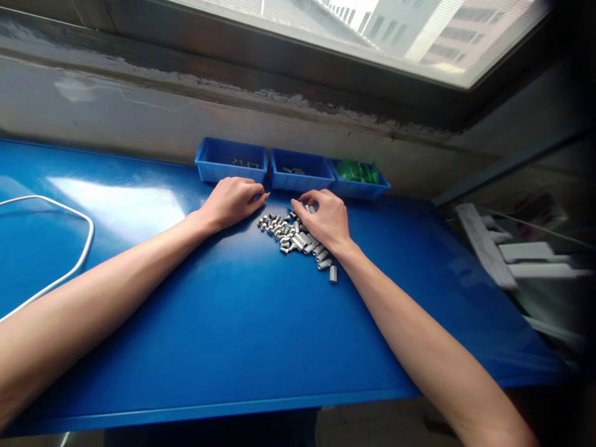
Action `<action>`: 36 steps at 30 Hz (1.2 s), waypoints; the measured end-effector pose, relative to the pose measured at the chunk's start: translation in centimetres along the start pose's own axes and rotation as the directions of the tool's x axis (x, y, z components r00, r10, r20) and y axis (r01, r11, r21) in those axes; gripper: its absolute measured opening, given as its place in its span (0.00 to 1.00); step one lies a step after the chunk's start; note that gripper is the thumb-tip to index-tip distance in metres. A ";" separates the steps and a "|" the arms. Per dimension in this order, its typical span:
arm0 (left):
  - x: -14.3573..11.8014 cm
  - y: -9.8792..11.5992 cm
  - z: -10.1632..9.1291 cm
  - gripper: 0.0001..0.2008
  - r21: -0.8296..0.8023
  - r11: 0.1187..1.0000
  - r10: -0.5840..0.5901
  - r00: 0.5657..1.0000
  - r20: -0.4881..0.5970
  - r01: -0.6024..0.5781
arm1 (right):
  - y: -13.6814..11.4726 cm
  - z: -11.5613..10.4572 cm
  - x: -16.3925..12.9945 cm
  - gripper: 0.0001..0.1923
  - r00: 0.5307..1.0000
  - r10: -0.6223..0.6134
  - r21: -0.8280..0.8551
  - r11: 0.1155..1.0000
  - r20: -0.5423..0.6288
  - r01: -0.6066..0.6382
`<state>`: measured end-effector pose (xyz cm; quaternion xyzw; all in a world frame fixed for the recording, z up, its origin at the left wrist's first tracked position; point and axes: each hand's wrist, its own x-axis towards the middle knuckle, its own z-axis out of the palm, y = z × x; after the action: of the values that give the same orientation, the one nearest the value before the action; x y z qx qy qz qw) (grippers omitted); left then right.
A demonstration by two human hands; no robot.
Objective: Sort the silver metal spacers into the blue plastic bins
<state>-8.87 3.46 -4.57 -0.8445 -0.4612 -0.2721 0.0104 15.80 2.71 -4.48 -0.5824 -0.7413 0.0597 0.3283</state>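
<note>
A pile of small metal screws (pixel 279 228) lies on the blue table, merging on its right with longer metal hex standoffs (pixel 305 241). One standoff (pixel 333 274) stands apart at the pile's near right end. My left hand (pixel 234 202) rests just left of the pile, its fingers curled and thumb against the forefinger; anything pinched there is too small to tell. Over the pile's far right side is my right hand (pixel 326 218), fingers bent and thumb close to the forefinger. It covers some of the metal parts, and what it grips, if anything, is hidden.
Behind the hands stand three blue bins: the left bin (pixel 205 171) and middle bin (pixel 302 181) hold a few metal parts, the right bin (pixel 358 189) green plastic packets. A white cable (pixel 90 230) curves across the table's left. A window ledge runs behind.
</note>
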 end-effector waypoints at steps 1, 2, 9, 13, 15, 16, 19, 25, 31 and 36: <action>0.0 -0.1 0.1 0.18 0.010 1.000 0.003 1.000 0.007 -0.003 | 0.1 0.0 0.1 0.12 1.000 -0.020 0.021 1.000 0.002 0.020; 0.0 -0.1 0.1 0.18 0.016 1.000 0.003 1.000 0.009 -0.003 | 0.1 0.0 0.1 0.12 0.999 -0.036 0.043 0.998 0.006 0.036; -0.1 -0.5 0.3 0.17 -0.047 0.998 -0.041 0.997 -0.060 0.038 | 0.1 -0.2 0.2 0.12 0.997 -0.070 0.157 0.985 0.018 0.067; -0.1 -0.4 0.1 0.15 -0.096 0.995 -0.023 0.997 -0.072 0.016 | 0.0 -0.4 0.3 0.10 0.995 -0.068 0.182 0.982 0.076 0.053; -0.1 -0.4 0.1 0.13 -0.114 0.993 -0.006 0.998 -0.066 -0.001 | 0.1 -0.5 0.4 0.09 0.994 -0.056 0.208 0.977 0.094 0.035; -0.1 -0.4 0.1 0.13 -0.119 0.993 0.000 0.998 -0.063 -0.008 | 0.1 -0.5 0.5 0.09 0.994 -0.047 0.221 0.975 0.099 0.024; -0.1 -0.5 0.1 0.13 -0.119 0.993 0.015 0.999 -0.052 -0.021 | 0.3 -0.6 0.7 0.10 0.994 -0.013 0.243 0.970 0.111 -0.014; -0.1 -0.5 0.2 0.13 -0.117 0.993 0.010 0.999 -0.034 -0.014 | 0.5 -0.7 0.9 0.11 0.991 0.004 0.290 0.956 0.132 -0.042; -0.1 -0.5 0.1 0.13 -0.098 0.995 0.023 0.999 -0.023 -0.025 | 0.6 -0.3 0.9 0.10 0.996 -0.005 0.321 0.947 0.086 -0.023; -0.1 -0.5 0.1 0.13 -0.101 0.995 0.018 1.000 -0.014 -0.020 | 0.9 0.2 1.0 0.15 0.998 0.021 0.392 0.919 0.067 -0.045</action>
<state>-9.21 3.71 -4.81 -0.8465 -0.4387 -0.3004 -0.0269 16.26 3.92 -4.67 -0.5149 -0.7141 0.2305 0.4146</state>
